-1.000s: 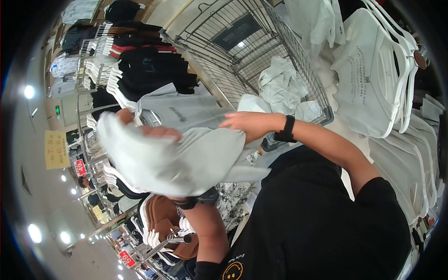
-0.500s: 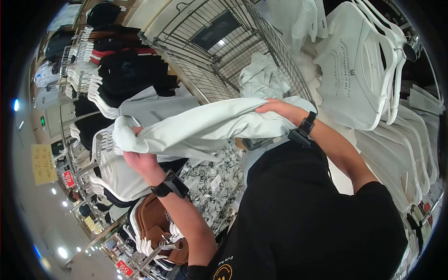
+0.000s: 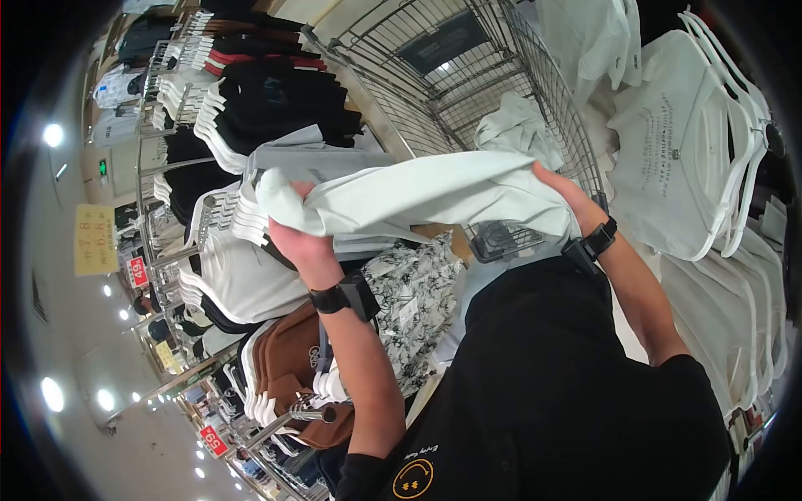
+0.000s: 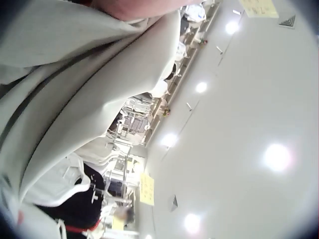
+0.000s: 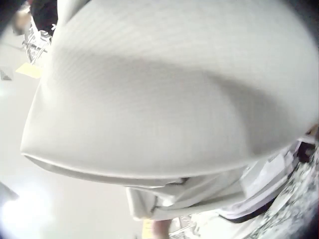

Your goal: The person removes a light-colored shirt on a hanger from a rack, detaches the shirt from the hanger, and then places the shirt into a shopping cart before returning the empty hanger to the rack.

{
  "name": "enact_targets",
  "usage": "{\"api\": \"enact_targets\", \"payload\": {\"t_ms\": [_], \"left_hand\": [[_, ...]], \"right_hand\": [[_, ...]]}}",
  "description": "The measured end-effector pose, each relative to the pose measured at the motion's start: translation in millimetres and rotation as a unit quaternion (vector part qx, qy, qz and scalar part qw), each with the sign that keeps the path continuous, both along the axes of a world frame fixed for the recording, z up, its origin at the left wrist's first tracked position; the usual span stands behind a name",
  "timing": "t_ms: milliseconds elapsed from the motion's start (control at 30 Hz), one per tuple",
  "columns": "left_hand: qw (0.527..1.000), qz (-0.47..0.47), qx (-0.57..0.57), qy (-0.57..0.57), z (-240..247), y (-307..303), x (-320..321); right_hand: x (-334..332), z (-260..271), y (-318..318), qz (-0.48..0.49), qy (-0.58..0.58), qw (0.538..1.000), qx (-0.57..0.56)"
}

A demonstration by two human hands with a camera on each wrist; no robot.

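Note:
A pale grey-white garment (image 3: 418, 188) is stretched lengthwise between both hands, folded over itself in a long band. At its left end, my left hand (image 3: 305, 238) grips the cloth, which hides part of the fingers. My right hand (image 3: 568, 196) holds the other end, its fingers mostly behind the fabric. The left wrist view shows folds of the garment (image 4: 89, 89) running beneath part of the left hand (image 4: 144, 7). In the right wrist view the garment's smooth panel (image 5: 164, 109) takes up most of the picture and hides the right hand.
A wire shopping cart (image 3: 468, 75) stands ahead with crumpled pale clothing (image 3: 518, 129) inside. Racks of black shirts (image 3: 284, 104) and white shirts (image 3: 251, 275) line the left. White tops on hangers (image 3: 668, 159) hang at right. A black-and-white patterned cloth (image 3: 413, 309) lies below the hands.
The garment was bunched and blurred in motion a second ago; the hands have since spread apart and drawn it out into a long band. The head view has shifted slightly.

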State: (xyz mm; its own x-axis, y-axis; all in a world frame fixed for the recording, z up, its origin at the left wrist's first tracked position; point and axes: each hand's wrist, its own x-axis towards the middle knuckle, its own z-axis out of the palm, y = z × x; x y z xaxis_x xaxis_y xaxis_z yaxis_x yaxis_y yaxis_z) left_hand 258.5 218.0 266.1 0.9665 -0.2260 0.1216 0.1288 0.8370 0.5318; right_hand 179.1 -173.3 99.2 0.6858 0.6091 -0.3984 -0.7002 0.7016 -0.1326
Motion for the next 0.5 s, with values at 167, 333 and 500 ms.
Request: {"api": "enact_targets", "payload": {"t_ms": [167,333,500], "left_hand": [[0.941,0.192,0.090,0.265,-53.7,3.6,-0.5],[0.900,0.100,0.069,0.419,-91.6,-58.5,-22.1],[0.831,-0.059,0.305,0.461,-126.8,-117.8,-57.6]], "right_hand": [[10.4,51.1,5.1,-0.041,-0.018,0.990,0.136],[14.7,52.4,18.8,-0.082,-0.138,0.965,0.207],[25.9,68.8,50.1,0.033,-0.196,0.980,-0.008]]}}
